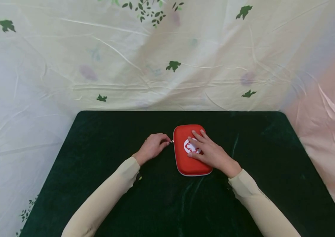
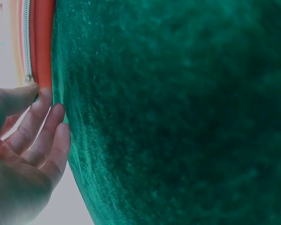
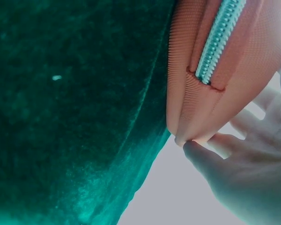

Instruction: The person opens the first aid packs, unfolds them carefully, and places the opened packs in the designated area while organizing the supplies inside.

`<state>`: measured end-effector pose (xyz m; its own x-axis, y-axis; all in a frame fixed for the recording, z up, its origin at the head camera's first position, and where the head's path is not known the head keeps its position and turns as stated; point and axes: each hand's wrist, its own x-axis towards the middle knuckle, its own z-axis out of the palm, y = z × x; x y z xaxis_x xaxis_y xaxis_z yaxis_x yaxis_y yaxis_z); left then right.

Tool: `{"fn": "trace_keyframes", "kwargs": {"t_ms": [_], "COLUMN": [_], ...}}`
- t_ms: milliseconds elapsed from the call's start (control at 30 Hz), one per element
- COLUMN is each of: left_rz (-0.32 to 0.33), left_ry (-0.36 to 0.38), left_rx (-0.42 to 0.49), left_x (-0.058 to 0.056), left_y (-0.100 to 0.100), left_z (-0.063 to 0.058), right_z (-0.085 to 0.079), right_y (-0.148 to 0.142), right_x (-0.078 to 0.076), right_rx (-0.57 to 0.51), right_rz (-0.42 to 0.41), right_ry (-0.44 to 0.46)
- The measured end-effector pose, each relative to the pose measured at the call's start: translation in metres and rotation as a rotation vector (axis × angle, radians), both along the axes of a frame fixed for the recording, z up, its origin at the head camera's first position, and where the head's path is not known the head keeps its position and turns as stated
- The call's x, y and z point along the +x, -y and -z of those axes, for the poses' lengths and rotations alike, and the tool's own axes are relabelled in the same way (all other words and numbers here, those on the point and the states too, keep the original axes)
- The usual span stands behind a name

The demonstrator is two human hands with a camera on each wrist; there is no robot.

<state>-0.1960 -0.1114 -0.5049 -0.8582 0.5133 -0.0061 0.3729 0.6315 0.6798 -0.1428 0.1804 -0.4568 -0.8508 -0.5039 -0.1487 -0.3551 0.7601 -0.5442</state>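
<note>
A red zippered case (image 1: 182, 164) lies flat on a dark green cloth, with a white round emblem (image 1: 188, 147) on its lid. At the case's left side, my left hand (image 1: 152, 146) pinches the small metal zipper pull (image 1: 172, 141) between thumb and fingers. The left wrist view shows silvery zipper teeth (image 2: 26, 37) running along the case's side from those fingertips. My right hand (image 1: 210, 151) rests on the lid with its fingers spread, partly covering the emblem. The right wrist view shows the zipper's stitched end (image 3: 203, 80) near that hand.
The green cloth (image 1: 111, 204) covers a table with rounded far corners. Behind it and at both sides hang pale curtains (image 1: 143, 82) printed with leaves and green shapes. Cream sleeves (image 1: 105, 197) cover both forearms.
</note>
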Motion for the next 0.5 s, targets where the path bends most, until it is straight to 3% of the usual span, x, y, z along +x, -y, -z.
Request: {"fn": "trace_keyframes", "kwargs": {"t_ms": [233,467,500], "left_rz": [-0.007,0.006,0.002], "left_ry": [0.029,0.036,0.044], "left_rx": [0.036,0.001,0.010], "left_x": [0.001,0.002,-0.001], "left_y": [0.002,0.002,0.002], "left_z": [0.007,0.009,0.014], "right_z": [0.001,0.002,0.002], "right_y": [0.000,-0.001,-0.001], "right_x": [0.000,0.000,0.000], "right_rx": [-0.003,-0.008,-0.008], "right_rz": [-0.006,-0.001,-0.002], "right_ry": [-0.009,-0.006,-0.008]}}
